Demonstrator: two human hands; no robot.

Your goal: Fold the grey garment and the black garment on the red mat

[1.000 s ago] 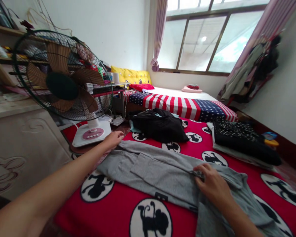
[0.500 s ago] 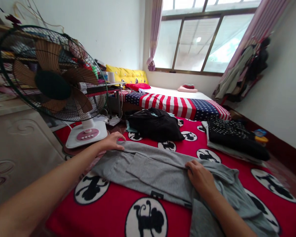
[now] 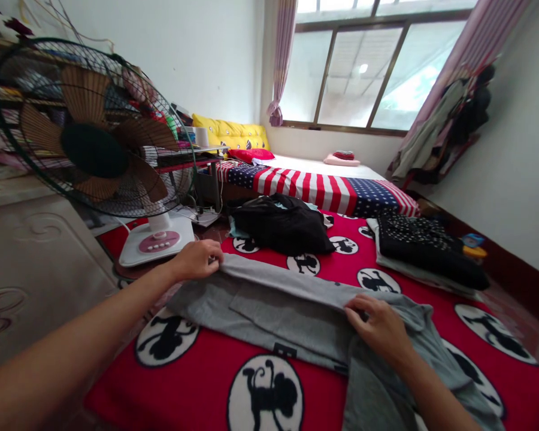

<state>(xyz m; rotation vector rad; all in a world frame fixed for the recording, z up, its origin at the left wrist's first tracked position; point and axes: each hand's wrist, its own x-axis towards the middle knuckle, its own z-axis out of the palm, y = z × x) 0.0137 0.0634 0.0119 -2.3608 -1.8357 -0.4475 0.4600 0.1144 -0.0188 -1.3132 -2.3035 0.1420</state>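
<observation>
A grey garment [image 3: 291, 314] with a patch pocket and small dark labels lies stretched sideways over a red blanket [image 3: 197, 383] printed with black monkey figures in white ovals. At its far left corner, my left hand [image 3: 200, 259] is closed, pinching the upper edge and holding it slightly raised. My right hand [image 3: 379, 326] pinches the same edge further right, thumb and fingers pressed together on the cloth. Right of that hand the garment bunches in loose folds, and one part hangs toward me, partly hidden under my forearm.
A black heap of clothes [image 3: 282, 227] lies beyond the garment. Folded dark clothes [image 3: 426, 251] are stacked at the right. A fan [image 3: 94, 149] with a white base stands at the left beside a cabinet [image 3: 31, 269]. Behind is a bed with a flag-patterned cover [image 3: 305, 188].
Both hands have gripped the far edge and lifted it, smoothing the strip between them. My left hand closed from a looser pose; my right hand shifted slightly right.
</observation>
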